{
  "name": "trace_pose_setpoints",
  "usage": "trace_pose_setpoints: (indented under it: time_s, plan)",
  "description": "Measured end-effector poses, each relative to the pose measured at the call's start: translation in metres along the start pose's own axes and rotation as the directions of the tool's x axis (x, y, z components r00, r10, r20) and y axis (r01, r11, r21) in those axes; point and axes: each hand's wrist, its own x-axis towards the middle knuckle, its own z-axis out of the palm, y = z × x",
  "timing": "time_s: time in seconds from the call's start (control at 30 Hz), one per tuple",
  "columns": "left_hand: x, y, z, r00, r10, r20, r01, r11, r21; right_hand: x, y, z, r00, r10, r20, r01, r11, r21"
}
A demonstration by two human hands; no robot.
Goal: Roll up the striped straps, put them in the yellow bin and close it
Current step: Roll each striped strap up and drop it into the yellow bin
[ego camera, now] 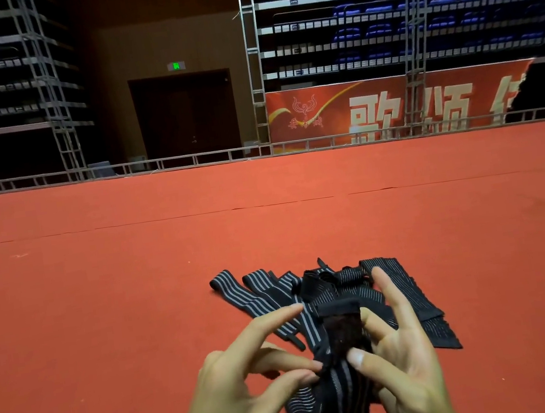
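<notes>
Striped straps (314, 291): black elastic webbing, thin grey lines, heaped flat on red carpet (134, 278) | left hand (253, 380) and right hand (400, 356) both pinched 1 strap end (341, 333), other fingers spread.

Black grey-striped straps (263, 298), red carpet (99, 283)

dim hall, lit carpet (267, 228), edges bowed.

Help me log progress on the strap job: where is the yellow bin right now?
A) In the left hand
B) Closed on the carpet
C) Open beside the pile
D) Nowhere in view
D: only the pile of striped straps lies on the red carpet, while the left hand and right hand pinch one strap.
</notes>
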Motion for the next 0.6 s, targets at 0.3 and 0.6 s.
trace_pose_setpoints:
  time_s: [0.3,0.6]
  plan:
    - [0.009,-0.004,0.003,0.990,0.068,-0.125,-0.054,0.993,0.107,0.003,0.005,-0.001,1.000,0.013,-0.028,-0.015,0.997,-0.077]
    - [0.041,-0.019,-0.009,0.741,-0.430,-0.516,0.185,0.869,-0.458,0.002,0.007,0.004,1.000,0.008,-0.019,-0.010,0.987,-0.159]
